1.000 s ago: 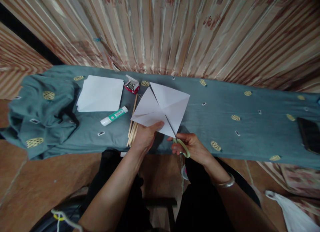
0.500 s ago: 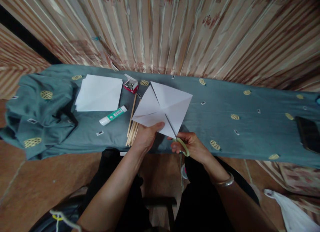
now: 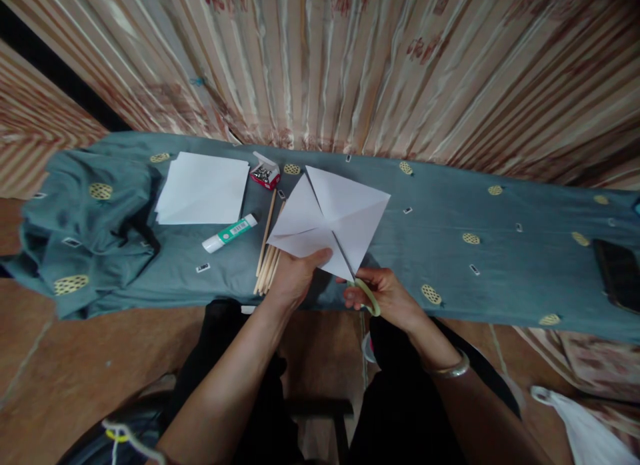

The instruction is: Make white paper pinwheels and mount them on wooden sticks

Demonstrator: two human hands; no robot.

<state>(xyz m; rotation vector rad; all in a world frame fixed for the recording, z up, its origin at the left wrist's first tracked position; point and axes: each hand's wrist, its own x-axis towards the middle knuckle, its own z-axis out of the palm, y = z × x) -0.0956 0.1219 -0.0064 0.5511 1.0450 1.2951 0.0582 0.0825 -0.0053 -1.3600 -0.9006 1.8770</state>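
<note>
My left hand (image 3: pixel 295 271) grips a white square sheet of paper (image 3: pixel 353 211) by its near left part, thumb on top and the other fingers hidden underneath. Slits run in from the sheet's corners toward its middle, and faint creases show. In my right hand (image 3: pixel 383 293) is a pair of scissors (image 3: pixel 369 297) with pale green handles. Its blades lie along the slit at the near corner, mostly hidden by the paper. Just left of the sheet, partly beneath it, several thin wooden sticks (image 3: pixel 265 268) lie together.
A stack of white paper (image 3: pixel 203 188) lies at the left, with a green and white glue stick (image 3: pixel 230 233) in front. Behind the sticks stands an open small red box of metal pins (image 3: pixel 265 173). Bunched cloth (image 3: pixel 100 231) fills the left end; a dark phone (image 3: pixel 617 271) lies far right.
The whole view has shifted slightly, so everything appears a little further right. Both hands keep their hold on the paper and the scissors, with no clear movement between them.
</note>
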